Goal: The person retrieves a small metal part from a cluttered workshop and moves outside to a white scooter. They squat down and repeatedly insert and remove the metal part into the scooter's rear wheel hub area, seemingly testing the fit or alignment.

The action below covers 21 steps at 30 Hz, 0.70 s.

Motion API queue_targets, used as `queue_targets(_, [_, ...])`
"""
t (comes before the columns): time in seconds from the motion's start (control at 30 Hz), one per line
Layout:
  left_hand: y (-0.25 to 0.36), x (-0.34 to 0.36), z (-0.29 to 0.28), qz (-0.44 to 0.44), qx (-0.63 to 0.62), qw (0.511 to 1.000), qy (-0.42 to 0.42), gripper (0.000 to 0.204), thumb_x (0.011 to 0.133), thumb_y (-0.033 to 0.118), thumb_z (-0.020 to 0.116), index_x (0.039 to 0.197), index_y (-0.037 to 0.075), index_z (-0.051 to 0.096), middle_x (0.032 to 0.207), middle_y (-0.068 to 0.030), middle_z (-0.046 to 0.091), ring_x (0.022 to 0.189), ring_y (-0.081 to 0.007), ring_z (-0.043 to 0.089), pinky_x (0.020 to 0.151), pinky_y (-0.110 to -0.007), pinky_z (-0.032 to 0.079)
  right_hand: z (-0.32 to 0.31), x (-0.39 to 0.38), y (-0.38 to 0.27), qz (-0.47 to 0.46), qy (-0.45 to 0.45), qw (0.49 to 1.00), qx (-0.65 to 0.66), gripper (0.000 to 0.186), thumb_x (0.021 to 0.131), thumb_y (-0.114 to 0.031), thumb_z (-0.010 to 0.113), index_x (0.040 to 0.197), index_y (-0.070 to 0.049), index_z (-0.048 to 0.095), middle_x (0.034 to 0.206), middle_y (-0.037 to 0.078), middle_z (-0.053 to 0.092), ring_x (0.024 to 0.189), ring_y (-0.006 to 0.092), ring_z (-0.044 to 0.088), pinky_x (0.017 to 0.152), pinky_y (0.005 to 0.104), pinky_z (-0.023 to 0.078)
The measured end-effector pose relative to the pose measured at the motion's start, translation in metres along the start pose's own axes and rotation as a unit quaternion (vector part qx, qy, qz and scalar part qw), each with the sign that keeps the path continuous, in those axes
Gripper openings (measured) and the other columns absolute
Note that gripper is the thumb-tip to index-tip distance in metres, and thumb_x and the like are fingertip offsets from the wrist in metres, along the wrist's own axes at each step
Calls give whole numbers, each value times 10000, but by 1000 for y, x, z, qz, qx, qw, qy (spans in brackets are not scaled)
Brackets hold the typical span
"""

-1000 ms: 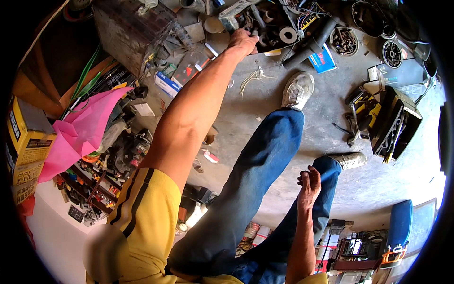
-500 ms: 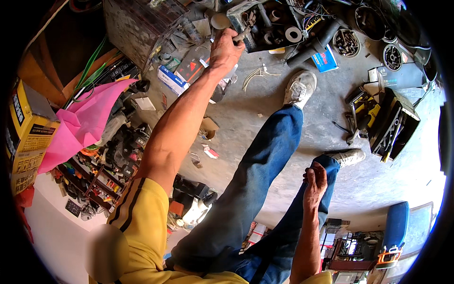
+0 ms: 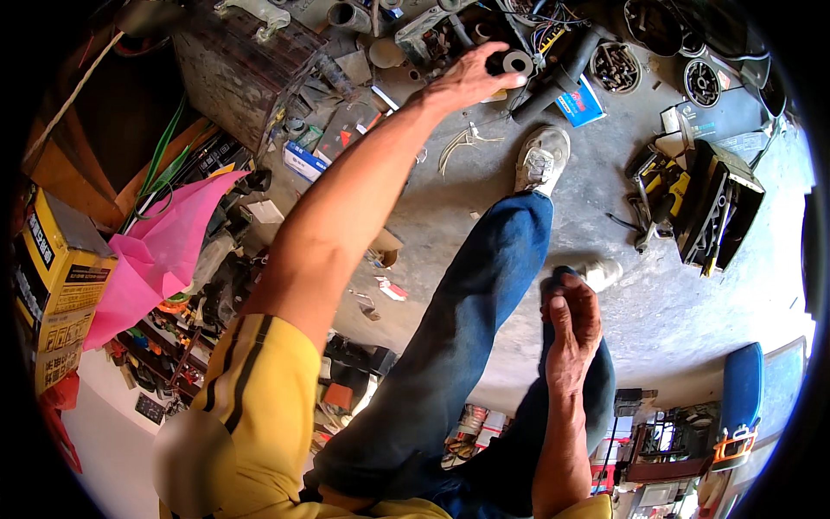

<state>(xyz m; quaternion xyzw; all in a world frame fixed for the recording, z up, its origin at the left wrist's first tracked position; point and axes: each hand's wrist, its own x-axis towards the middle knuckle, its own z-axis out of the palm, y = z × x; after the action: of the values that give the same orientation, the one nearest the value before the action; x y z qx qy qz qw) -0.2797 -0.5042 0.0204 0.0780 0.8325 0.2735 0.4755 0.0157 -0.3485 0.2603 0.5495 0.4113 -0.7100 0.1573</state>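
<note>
My left hand (image 3: 474,80) reaches far forward over a dark open crate (image 3: 415,33) of metal parts. Its thumb and fingers close around the two sides of a thick ring-shaped part (image 3: 517,62) with a pale face and a dark hole. My right hand (image 3: 572,333) is raised in front of my right knee. Its fingers are curled against the thumb, and what they hold, if anything, cannot be made out against the dark trousers (image 3: 484,294).
Past the crate lie a dark pipe (image 3: 562,82), a blue booklet (image 3: 581,102) and a tin of bolts (image 3: 616,67). An open toolbox (image 3: 722,208) stands at the right. At the left are a wooden chest (image 3: 246,73), a pink sheet (image 3: 160,251) and a yellow carton (image 3: 69,277).
My left hand has moved right across the crate, from a grey piece at its near left edge to the ring-shaped part. My right hand has risen slightly, its fingers still curled.
</note>
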Motion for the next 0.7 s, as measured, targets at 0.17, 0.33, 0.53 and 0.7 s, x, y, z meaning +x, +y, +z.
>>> queue_targets(0.17, [-11,39,45,20,-51,992,117,681,785,390,869,1323,79,591,1254,-219,678,1188,-346,639,1010,-433,508,43,19,7,-8,-23,997,78,280,1009,-92,654,1272,-11,601,978,27,636,873,106,592,775,244,478])
queue_targets(0.33, [-18,30,36,15,-60,989,133,471,763,252,887,1153,95,673,1156,-168,727,1105,-290,674,978,-397,516,61,40,59,28,-20,996,85,259,1007,-115,663,1245,-22,620,938,10,639,800,86,561,721,240,463])
queue_targets(0.53, [-25,22,34,-81,-232,963,111,535,812,172,854,1222,0,557,1111,-165,675,959,-250,708,776,-359,621,54,41,96,15,-32,999,1,257,1003,-141,664,1232,-29,630,925,4,649,783,88,564,726,247,468])
queue_targets(0.7, [-29,25,54,-90,-70,973,201,567,767,276,854,1179,17,564,1111,-185,670,1023,-292,668,860,-395,566,52,39,101,13,-50,998,33,262,996,-160,665,1218,-26,628,920,19,663,781,93,572,711,250,463])
